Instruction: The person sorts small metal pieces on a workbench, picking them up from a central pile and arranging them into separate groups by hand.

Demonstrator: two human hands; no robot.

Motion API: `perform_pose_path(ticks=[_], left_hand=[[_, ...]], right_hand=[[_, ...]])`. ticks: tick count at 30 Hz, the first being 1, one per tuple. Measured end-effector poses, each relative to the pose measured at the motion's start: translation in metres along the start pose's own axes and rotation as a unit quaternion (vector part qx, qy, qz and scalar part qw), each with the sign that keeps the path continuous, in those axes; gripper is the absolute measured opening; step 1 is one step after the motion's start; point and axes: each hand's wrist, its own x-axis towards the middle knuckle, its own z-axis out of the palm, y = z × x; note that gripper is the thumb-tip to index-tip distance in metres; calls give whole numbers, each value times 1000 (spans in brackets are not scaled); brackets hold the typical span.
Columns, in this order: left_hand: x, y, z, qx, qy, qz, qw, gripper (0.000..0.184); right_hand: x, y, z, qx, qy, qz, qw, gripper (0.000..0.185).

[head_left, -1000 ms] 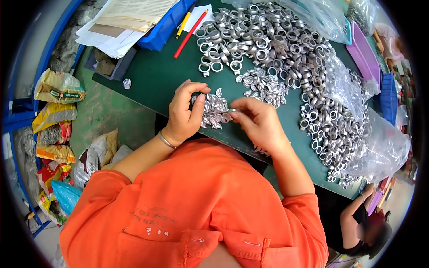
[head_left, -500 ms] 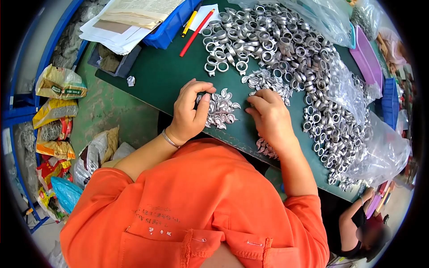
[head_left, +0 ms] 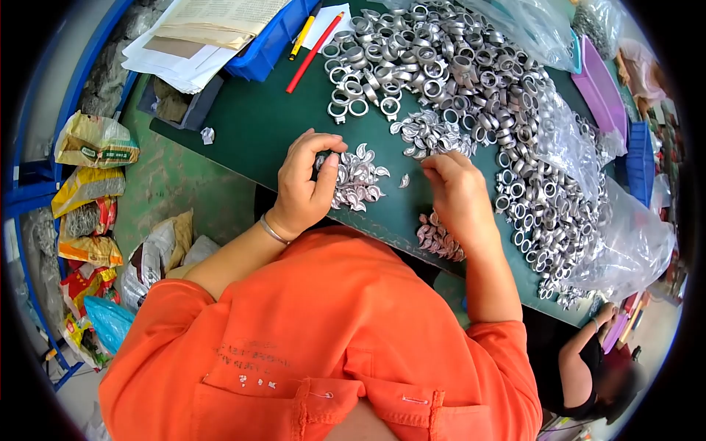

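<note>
My left hand (head_left: 307, 180) rests curved at the left side of a pile of small silvery leaf-shaped metal pieces (head_left: 358, 180); its thumb and fingers are apart, with part of the pile hidden behind them. My right hand (head_left: 462, 192) is closed in a pinch over the green tabletop, its fingertips just below another heap of leaf-shaped pieces (head_left: 434, 134). Whatever lies between those fingertips is hidden. One single leaf-shaped piece (head_left: 404, 181) lies on the table between the two hands. A pinkish heap of similar pieces (head_left: 437, 237) sits by the table edge, under my right wrist.
A large spread of metal rings (head_left: 463, 70) covers the back and right of the table, partly under clear plastic bags (head_left: 625, 242). A red pencil (head_left: 315, 53), a yellow pen (head_left: 301, 38) and a blue bin (head_left: 268, 48) are at back left. Another person (head_left: 577, 367) sits at lower right.
My right hand has moved a little right, away from the left pile. A single leaf-shaped piece now shows on the table where its fingertips were. My left hand stays beside its pile.
</note>
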Motion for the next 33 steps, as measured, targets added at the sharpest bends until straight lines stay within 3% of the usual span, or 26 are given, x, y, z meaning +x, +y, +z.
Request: perform_pose_path(ticks=[3,4,11,13,15,18,20,23,25,27,28,29,31,33], left_hand=[[3,0,3,-2,8,1,1000,22],[3,1,3,1,20,1,1000,21],[1,-1,1,4,0,2,1000,24],[1,0,0,-2,-1,-1,1000,24],[1,0,0,2,-4,2,1000,24],[2,1,1,6,-7,8,1000,24],[2,0,1,8,-6,6,1000,23],[0,-1,2,6,-4,1,1000,24],[1,-1,3,9,19,-1,1000,21],[2,0,3,14,17,2,1000,21],[3,1,3,16,13,5,1000,21],[2,1,3,14,12,6,1000,21],[1,0,1,13,-10,3,1000,23],[2,0,1,11,-10,4,1000,23]], right_hand=[[-5,-16,14,-91,-52,38,994,16],[-6,-15,18,-81,-35,-10,996,20],[-13,-9,11,-73,-63,-42,994,16],[-15,-4,-13,71,-112,14,991,15],[-17,-2,-41,75,-195,61,976,13],[-23,11,-40,43,-166,32,985,14],[-17,11,-23,-48,-27,-2,998,15],[-6,15,5,-71,45,-47,995,14],[-4,18,3,-70,37,-62,995,14],[-6,12,-7,4,-2,-62,998,16],[-7,8,-16,12,-78,-15,997,17],[-9,6,-21,11,-77,-13,997,17],[-12,4,-28,-31,-166,-53,984,17],[-12,4,-17,-47,-155,-57,985,19]])
